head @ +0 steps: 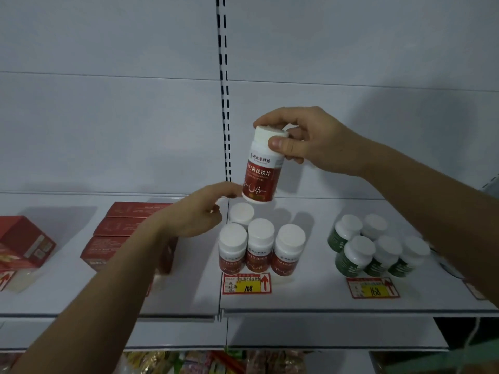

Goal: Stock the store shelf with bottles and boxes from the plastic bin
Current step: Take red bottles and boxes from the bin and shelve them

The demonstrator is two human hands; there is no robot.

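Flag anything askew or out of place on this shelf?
The red carton at the far left sits tilted, unlike the squarely stacked red boxes. The red-label white-capped bottle in the right hand tilts only because it is held. Nothing spilled or damaged shows.

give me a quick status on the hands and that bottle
Right hand grips red bottle by cap, above shelf. Left hand open beside it. Four red bottles below.

Head view, facing shelf [324,300], close
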